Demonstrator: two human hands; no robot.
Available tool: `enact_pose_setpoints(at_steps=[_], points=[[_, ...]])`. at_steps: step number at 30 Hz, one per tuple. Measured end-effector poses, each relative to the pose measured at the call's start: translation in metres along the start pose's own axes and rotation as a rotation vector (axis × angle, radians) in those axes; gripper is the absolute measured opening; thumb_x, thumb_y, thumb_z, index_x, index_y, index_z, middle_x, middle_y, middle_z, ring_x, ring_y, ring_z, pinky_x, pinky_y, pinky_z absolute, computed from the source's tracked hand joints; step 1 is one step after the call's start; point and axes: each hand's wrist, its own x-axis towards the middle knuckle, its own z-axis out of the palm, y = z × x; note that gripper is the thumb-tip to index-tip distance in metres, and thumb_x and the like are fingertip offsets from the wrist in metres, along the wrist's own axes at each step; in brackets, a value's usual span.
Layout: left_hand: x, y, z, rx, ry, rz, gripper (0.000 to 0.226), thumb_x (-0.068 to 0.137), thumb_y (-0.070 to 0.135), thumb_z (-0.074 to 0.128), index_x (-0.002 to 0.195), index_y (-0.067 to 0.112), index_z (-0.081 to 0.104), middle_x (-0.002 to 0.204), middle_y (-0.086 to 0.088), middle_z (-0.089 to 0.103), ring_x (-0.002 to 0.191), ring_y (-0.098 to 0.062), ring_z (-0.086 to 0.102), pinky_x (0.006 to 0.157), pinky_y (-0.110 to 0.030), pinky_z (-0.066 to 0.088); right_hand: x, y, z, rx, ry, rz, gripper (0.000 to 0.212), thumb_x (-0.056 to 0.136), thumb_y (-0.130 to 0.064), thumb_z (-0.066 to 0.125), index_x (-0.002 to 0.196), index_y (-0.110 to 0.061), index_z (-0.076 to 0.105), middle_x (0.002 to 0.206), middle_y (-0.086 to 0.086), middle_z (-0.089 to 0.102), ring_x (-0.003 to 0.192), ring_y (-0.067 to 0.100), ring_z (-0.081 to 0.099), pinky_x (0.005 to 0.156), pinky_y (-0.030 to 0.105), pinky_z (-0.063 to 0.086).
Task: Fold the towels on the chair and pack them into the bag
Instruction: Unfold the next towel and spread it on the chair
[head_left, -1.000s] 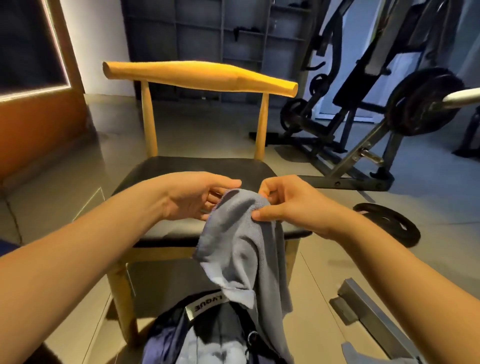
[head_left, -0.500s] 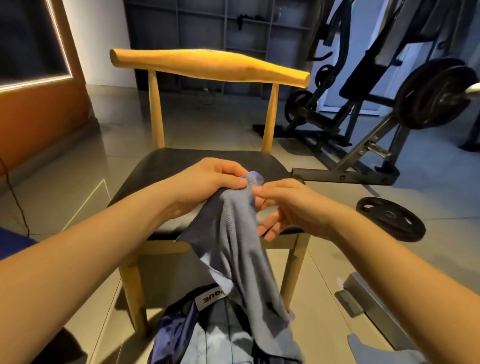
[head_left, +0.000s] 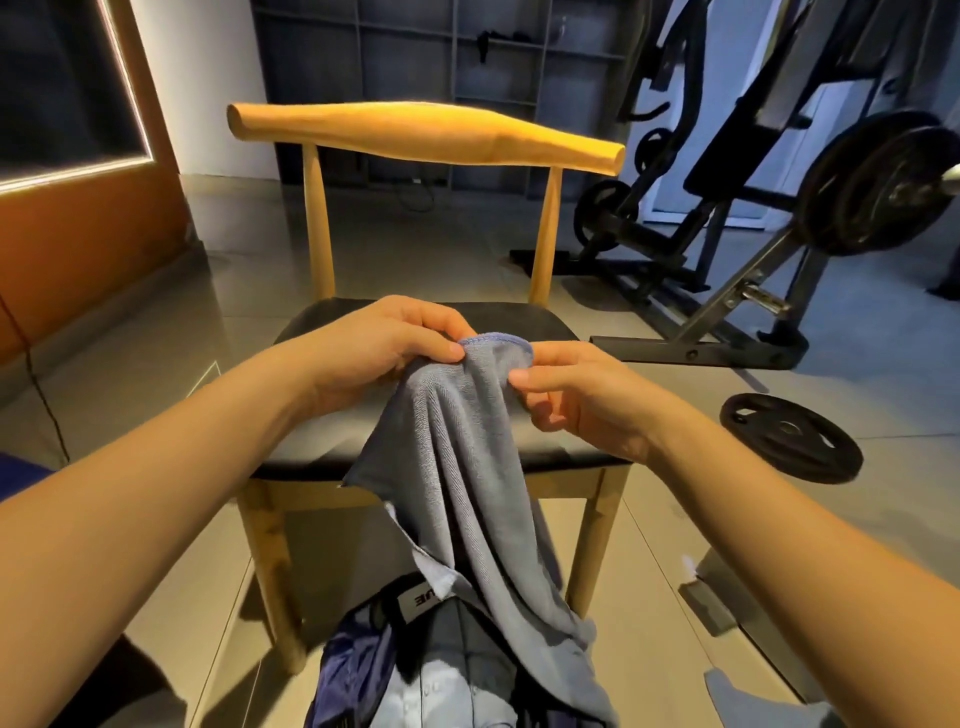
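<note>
left hand (head_left: 387, 345): pinches towel's top hem
right hand (head_left: 576, 400): pinches same hem, just beside left
towel (head_left: 467, 467): grey, hangs from both hands over chair's front edge, lower end on bag
chair (head_left: 426, 132): wooden, black seat
bag (head_left: 358, 670): dark blue, on floor before chair
weight plate (head_left: 789, 436): floor, right of chair

Grey towel (head_left: 467, 467) with blue stitched hem and fine ribbed weave, tan wooden chair (head_left: 426, 132) with black seat, navy bag (head_left: 353, 670) with white label, black weight plate (head_left: 792, 437), glossy grey floor (head_left: 675, 649)
</note>
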Motion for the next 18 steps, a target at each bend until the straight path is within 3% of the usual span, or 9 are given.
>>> enact_pose_setpoints(at_steps=[3,5,8,10,13,18], points=[[0.003,-0.004,-0.003,0.049,0.09,-0.072,0.019,0.093,-0.001,0.055,0.087,0.006,0.072,0.093,-0.013,0.068,0.085,-0.022,0.06,0.076,-0.027,0.048,-0.003,-0.003,-0.003,-0.05,0.047,-0.078,0.005,0.09,-0.015,0.068,0.087,-0.013,0.07,0.075,-0.006,0.061,0.07,0.009,0.051,0.064,0.023,0.038],[0.005,-0.006,-0.002,0.131,0.114,-0.105,0.017,0.091,0.0,0.056,0.087,0.003,0.072,0.089,-0.017,0.062,0.083,-0.026,0.052,0.071,-0.027,0.044,-0.003,-0.005,-0.003,-0.191,0.087,-0.128,0.024,0.098,-0.017,0.063,0.075,-0.02,0.072,0.079,-0.003,0.067,0.079,0.009,0.059,0.076,0.026,0.046],[0.005,-0.006,0.006,0.182,0.034,-0.09,0.011,0.092,0.005,0.062,0.094,0.003,0.073,0.093,-0.021,0.066,0.085,-0.022,0.059,0.078,-0.027,0.051,-0.002,-0.01,0.003,-0.353,0.129,-0.149,0.024,0.1,-0.023,0.063,0.091,-0.002,0.072,0.095,0.018,0.072,0.091,0.026,0.066,0.091,0.045,0.052],[0.007,-0.003,0.013,0.183,0.046,-0.046,0.012,0.093,0.019,0.07,0.096,0.01,0.076,0.099,-0.017,0.072,0.091,-0.018,0.065,0.089,-0.032,0.052,0.0,-0.012,0.01,-0.417,0.157,-0.144,0.027,0.097,-0.026,0.068,0.093,0.0,0.073,0.096,0.02,0.073,0.098,0.035,0.068,0.096,0.049,0.054],[0.01,-0.003,0.019,0.222,0.131,0.004,0.015,0.095,0.029,0.069,0.097,0.016,0.078,0.096,-0.003,0.076,0.094,-0.014,0.068,0.091,-0.033,0.054,0.002,-0.014,0.015,-0.449,0.208,-0.142,0.023,0.094,-0.026,0.072,0.09,-0.003,0.075,0.09,0.016,0.075,0.088,0.025,0.071,0.09,0.047,0.057],[0.013,-0.006,0.022,0.168,0.222,0.081,0.017,0.099,0.015,0.062,0.086,0.014,0.073,0.088,-0.007,0.072,0.084,-0.013,0.062,0.082,-0.032,0.053,0.0,-0.01,0.012,-0.379,0.165,-0.118,0.018,0.092,-0.024,0.073,0.092,-0.005,0.074,0.094,0.016,0.075,0.088,0.02,0.069,0.089,0.044,0.056]])
